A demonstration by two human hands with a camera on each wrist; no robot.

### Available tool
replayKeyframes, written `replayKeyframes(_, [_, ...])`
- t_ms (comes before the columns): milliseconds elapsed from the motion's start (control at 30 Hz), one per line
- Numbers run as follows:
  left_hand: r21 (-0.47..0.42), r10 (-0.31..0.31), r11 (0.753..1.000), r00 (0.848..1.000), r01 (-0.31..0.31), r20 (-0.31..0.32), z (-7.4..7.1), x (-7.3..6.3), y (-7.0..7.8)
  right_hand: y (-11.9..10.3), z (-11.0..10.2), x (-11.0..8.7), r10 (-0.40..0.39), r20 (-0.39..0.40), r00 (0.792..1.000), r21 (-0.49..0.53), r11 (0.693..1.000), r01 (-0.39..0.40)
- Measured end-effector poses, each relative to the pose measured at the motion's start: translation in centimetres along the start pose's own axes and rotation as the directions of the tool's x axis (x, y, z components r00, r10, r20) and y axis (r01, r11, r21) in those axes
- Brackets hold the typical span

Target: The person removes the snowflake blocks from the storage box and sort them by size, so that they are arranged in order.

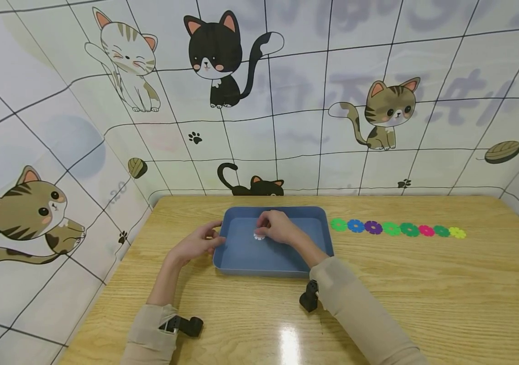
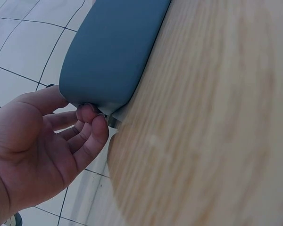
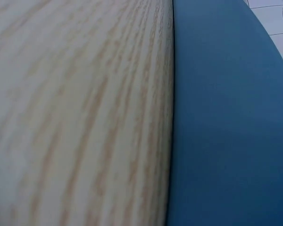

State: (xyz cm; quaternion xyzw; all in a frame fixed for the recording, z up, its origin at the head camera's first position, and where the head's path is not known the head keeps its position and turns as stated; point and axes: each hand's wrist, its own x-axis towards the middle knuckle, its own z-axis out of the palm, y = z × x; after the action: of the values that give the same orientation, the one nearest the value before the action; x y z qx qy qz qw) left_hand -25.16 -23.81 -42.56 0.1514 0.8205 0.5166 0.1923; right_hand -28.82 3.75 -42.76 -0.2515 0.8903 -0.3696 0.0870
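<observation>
A blue-grey rectangular tray (image 1: 241,258) lies on the wooden table. Inside it, toward the middle, the right hand (image 1: 277,228) pinches a small white notched disc (image 1: 259,235), partly covered by the fingertips. At the tray's left end, the left hand (image 1: 197,244) holds the wall with bent fingers. In the left wrist view the left hand (image 2: 47,146) has its fingertips against the lower end of the tray (image 2: 108,52). Only the tray's outer side (image 3: 226,122) and the tabletop appear in the right wrist view; the right hand is out of that view.
Right of the tray, a row of several flower-shaped plastic discs (image 1: 391,228) in green, blue, purple, pink and yellow lies on the wooden table (image 1: 241,314). A cat-print wall covering (image 1: 296,126) stands behind and to the left. Small black cameras (image 1: 309,296) sit at both wrists.
</observation>
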Motion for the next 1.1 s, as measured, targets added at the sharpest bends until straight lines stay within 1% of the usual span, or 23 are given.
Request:
replayKeyframes(100, [0.000,0.000,1.000,1.000,0.000,0.000,0.0,0.0,0.0,0.1,-0.1,0.0,-0.014,0.010,1.000,-0.017,1.000,0.014])
replayKeyframes(233, [0.004,-0.001,1.000,1.000,0.001,-0.002,0.0,0.0,0.1,0.1,-0.2,0.0,-0.011,0.020,1.000,-0.019,1.000,0.011])
replayKeyframes(467, [0.012,-0.003,1.000,1.000,0.003,-0.004,0.1,-0.1,0.1,0.4,-0.1,0.1,0.011,-0.008,1.000,-0.003,1.000,-0.011])
replayKeyframes(700, [0.008,-0.013,1.000,1.000,0.013,-0.004,0.1,-0.1,-0.1,0.4,-0.1,0.0,0.025,-0.007,1.000,-0.047,0.999,-0.025])
replayKeyframes(767, [0.005,-0.011,1.000,1.000,0.011,-0.001,0.1,-0.1,-0.2,0.4,-0.1,-0.2,0.026,-0.016,1.000,-0.017,1.000,-0.026])
replayKeyframes(867, [0.001,-0.008,1.000,1.000,0.008,0.000,0.1,-0.1,-0.2,0.6,-0.3,-0.5,0.034,-0.031,0.999,0.068,0.997,-0.031])
replayKeyframes(933, [0.000,-0.001,1.000,1.000,0.001,0.004,0.1,-0.1,-0.3,0.8,-0.6,-0.8,0.040,-0.039,0.998,0.136,0.990,-0.035])
replayKeyframes(1000, [0.000,-0.007,1.000,1.000,0.007,-0.001,0.2,-0.1,-0.3,1.2,-1.0,-1.1,0.040,-0.048,0.998,0.190,0.981,-0.031])
replayKeyframes(1100, [0.009,-0.011,1.000,1.000,0.011,-0.006,0.2,0.0,-0.3,1.8,-1.7,-1.6,0.034,-0.063,0.997,0.246,0.969,-0.017])
